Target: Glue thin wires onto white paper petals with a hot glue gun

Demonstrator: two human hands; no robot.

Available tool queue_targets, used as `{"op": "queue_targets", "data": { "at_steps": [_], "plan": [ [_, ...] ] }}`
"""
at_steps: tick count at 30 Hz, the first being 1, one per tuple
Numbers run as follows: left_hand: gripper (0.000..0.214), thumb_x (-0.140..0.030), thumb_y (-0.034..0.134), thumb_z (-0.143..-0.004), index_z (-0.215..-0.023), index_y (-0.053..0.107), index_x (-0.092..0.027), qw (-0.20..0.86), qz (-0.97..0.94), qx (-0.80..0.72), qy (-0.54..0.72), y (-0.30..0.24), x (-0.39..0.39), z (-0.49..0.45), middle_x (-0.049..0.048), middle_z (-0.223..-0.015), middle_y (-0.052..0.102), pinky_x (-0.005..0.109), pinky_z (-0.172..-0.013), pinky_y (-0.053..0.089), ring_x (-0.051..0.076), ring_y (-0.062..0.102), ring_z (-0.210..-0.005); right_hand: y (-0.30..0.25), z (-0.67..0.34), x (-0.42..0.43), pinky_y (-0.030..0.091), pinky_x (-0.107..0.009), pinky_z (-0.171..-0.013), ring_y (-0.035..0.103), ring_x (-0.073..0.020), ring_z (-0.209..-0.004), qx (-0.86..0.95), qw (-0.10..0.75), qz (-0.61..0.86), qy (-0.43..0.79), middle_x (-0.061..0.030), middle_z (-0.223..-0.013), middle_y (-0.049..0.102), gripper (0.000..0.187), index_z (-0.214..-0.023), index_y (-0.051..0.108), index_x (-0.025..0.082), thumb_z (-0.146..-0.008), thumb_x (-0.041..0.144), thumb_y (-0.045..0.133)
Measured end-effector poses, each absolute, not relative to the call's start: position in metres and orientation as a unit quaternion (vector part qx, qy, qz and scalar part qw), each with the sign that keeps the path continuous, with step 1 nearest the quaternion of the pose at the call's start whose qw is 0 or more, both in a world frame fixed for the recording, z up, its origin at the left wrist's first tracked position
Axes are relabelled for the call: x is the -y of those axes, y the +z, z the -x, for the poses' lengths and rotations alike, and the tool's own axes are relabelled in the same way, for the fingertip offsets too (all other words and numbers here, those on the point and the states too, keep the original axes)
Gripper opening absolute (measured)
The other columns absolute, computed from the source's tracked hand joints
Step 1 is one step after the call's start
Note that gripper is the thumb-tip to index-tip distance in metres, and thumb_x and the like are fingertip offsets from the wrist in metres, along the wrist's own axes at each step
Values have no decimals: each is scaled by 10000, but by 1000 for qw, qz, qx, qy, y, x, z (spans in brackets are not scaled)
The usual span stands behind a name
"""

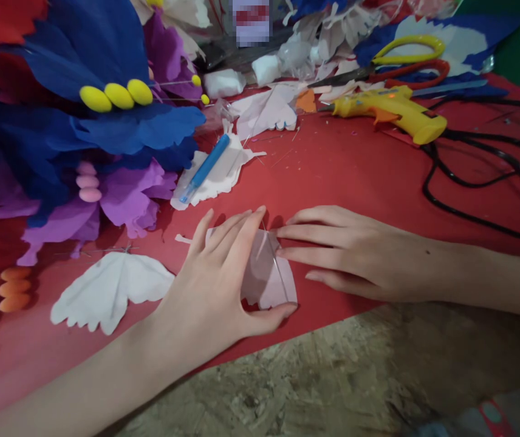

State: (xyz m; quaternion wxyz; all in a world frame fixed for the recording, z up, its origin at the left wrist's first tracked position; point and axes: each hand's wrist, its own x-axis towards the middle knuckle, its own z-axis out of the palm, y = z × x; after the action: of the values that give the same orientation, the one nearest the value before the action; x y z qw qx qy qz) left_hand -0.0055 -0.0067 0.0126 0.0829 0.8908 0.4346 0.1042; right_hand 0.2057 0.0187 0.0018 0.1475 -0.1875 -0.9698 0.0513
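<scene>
Through the head camera I had the pale pink scalloped cutout [264, 273] lying on the red sheet [360, 176], partly hidden beneath my left hand [209, 285]. That hand was spread wide, its fingers reaching the far edge and its thumb down by the near corner, bracing the piece rather than gripping it. My right hand [351, 252] lay open and palm-down, fingers straight, fingertips at the cutout's right side; I saw nothing clasped in it. A thin wire [277, 258] crossed the cutout lengthwise, between thumb and fingertips.

I judged the step in hand to be steadying the cutout and lining up the wire. To my mind the next move called for light fingertip pressure, keeping the wire straight without creasing the piece. The white butterfly-shaped cutout [114, 288] lay left of my hands, the yellow glue gun [396, 112] beyond them.
</scene>
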Motion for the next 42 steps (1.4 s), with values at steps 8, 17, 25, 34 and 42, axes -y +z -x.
{"op": "queue_targets", "data": {
  "at_steps": [8,17,25,34,42],
  "plan": [
    [829,-552,595,-677,-1290,278,-92,82,-902,-412,99,13,7,8,187,-1272,493,531,-1053,224,307,448,-1186,1,-206,-19,411,-408,-897,431,-237,-1093,968,154,188,56,-118,-1171,552,343,-1079,594,100,-894,253,348],
    [796,-548,585,-699,-1290,317,-87,85,-905,-404,102,11,7,9,182,-1312,467,525,-1060,210,305,413,-1223,0,-206,-19,426,-408,-888,437,-226,-1071,964,174,187,68,-117,-1152,563,358,-1089,583,96,-908,251,317],
    [697,-545,578,-711,-1198,471,-58,84,-909,-392,116,11,7,11,199,-1313,463,538,-1054,216,316,423,-1216,3,-207,-19,428,-395,-894,440,-211,-1096,968,160,190,42,-102,-1147,572,374,-1125,578,126,-913,259,300],
    [657,-577,469,-787,-1237,454,-98,108,-902,-405,108,12,8,12,157,-1344,441,510,-1081,177,274,401,-1242,3,-207,-18,421,-372,-912,437,-210,-1088,966,158,198,51,-96,-1148,569,351,-1115,587,119,-902,247,340],
    [712,-520,579,-729,-1234,432,-41,81,-911,-387,120,8,9,12,200,-1332,439,523,-1072,188,298,417,-1226,5,-206,-19,441,-364,-890,452,-211,-1048,966,178,183,35,-92,-1113,592,341,-1100,593,95,-899,227,351]
  ]
}}
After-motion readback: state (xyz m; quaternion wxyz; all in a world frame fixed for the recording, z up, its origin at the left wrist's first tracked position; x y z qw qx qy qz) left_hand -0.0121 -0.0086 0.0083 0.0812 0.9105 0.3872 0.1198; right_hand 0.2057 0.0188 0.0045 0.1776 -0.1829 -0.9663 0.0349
